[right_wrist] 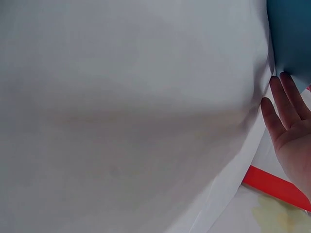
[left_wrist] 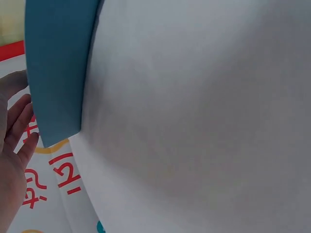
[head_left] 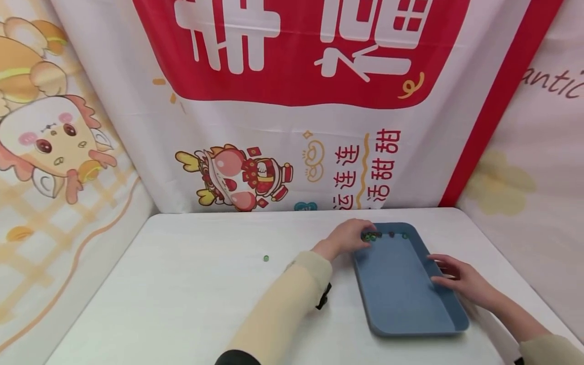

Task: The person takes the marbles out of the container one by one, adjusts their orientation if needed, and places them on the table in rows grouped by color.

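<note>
A blue rectangular tray lies on the white table. My left hand reaches over its far left corner, fingers loosely bent beside a cluster of small green beads. Whether those fingers touch a bead is hidden. In the left wrist view the same hand shows beyond the tray wall. At the tray's right side, my right hand rests against the rim. The right wrist view shows the fingers of this hand extended toward the outer wall. A dark reddish bead sits along the far end inside.
One green bead lies alone on the white table, left of the tray. A printed red and white cloth hangs behind the table. Patterned cloths cover both sides.
</note>
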{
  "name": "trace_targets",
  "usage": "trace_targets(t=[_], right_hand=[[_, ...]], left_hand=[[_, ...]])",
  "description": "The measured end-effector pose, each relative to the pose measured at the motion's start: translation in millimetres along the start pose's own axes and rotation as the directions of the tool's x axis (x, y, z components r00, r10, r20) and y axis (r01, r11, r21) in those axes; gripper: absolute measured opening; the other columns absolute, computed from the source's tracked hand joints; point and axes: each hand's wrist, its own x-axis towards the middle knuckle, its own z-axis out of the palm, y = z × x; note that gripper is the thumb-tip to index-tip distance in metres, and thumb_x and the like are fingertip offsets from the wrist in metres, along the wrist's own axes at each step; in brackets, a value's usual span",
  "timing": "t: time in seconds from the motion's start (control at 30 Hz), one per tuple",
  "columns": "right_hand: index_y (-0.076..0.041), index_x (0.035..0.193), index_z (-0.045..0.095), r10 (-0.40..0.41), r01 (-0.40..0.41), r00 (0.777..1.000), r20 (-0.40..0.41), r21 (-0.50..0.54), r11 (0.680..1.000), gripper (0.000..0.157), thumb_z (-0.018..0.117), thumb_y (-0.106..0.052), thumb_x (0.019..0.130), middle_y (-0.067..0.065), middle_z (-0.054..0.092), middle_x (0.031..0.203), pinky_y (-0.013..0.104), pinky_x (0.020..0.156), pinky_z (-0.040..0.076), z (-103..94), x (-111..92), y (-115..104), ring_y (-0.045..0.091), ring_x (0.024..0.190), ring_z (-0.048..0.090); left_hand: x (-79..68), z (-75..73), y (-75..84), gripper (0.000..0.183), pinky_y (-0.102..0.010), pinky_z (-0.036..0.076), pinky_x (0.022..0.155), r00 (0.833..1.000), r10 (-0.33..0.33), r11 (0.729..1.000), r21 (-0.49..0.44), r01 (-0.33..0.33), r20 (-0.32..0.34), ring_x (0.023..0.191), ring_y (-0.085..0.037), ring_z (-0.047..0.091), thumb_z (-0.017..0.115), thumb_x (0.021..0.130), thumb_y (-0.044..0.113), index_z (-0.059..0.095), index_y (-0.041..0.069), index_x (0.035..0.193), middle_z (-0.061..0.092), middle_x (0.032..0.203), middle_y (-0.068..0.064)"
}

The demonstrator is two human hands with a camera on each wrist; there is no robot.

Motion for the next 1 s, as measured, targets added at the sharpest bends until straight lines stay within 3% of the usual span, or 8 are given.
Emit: trace_targets(t=[0.33, 0.6, 0.83, 1.0], right_hand=[[0.003, 0.135, 0.049, -0.005, 0.005, 1.000, 0.003, -0.028, 1.000, 0.056, 0.072, -0.016, 0.088, 0.030, 0.052, 0.130, 0.019, 0.080, 0.050, 0.5, 2.7, 0.1, 0.048, 0.112, 0.055], [0.003, 0.135, 0.049, -0.016, 0.016, 1.000, -0.003, -0.031, 0.999, 0.056, 0.073, -0.016, 0.087, 0.029, 0.053, 0.129, 0.017, 0.080, 0.049, -1.3, 1.6, 1.3, 0.047, 0.110, 0.055], [0.004, 0.134, 0.049, -0.021, 0.020, 1.000, -0.013, -0.037, 0.999, 0.056, 0.073, -0.015, 0.088, 0.030, 0.053, 0.129, 0.016, 0.080, 0.048, -0.6, 1.2, 0.8, 0.047, 0.110, 0.055], [0.003, 0.136, 0.049, 0.002, -0.002, 1.000, -0.005, -0.027, 1.000, 0.056, 0.072, -0.016, 0.089, 0.030, 0.051, 0.131, 0.024, 0.081, 0.052, 0.1, 0.7, 1.0, 0.049, 0.112, 0.054]], left_hand=[[5.2, 17.7, -2.0, 0.033, -0.019, 0.044, 0.085, 0.995, -0.094, 0.996, 0.010, 0.094, 0.014, 0.094, -0.004, 0.056, 0.073, 0.088, 0.015, 0.067, 0.016, 0.121, 0.067, 0.111, 0.005], [12.2, 22.5, 1.1, 0.032, -0.024, 0.043, 0.096, 0.986, -0.163, 0.984, 0.073, 0.160, 0.031, 0.103, -0.006, 0.057, 0.073, 0.088, 0.013, 0.069, 0.018, 0.119, 0.066, 0.113, 0.007], [13.5, 22.5, 0.7, 0.027, -0.022, 0.042, 0.094, 0.986, -0.157, 0.979, 0.139, 0.148, 0.058, 0.103, -0.005, 0.058, 0.069, 0.090, 0.014, 0.071, 0.020, 0.117, 0.067, 0.110, 0.011], [10.9, 20.6, 2.4, 0.020, -0.020, 0.044, 0.089, 0.986, -0.139, 0.982, 0.144, 0.125, 0.088, 0.097, -0.004, 0.058, 0.070, 0.090, 0.015, 0.075, 0.022, 0.109, 0.068, 0.104, 0.013]])
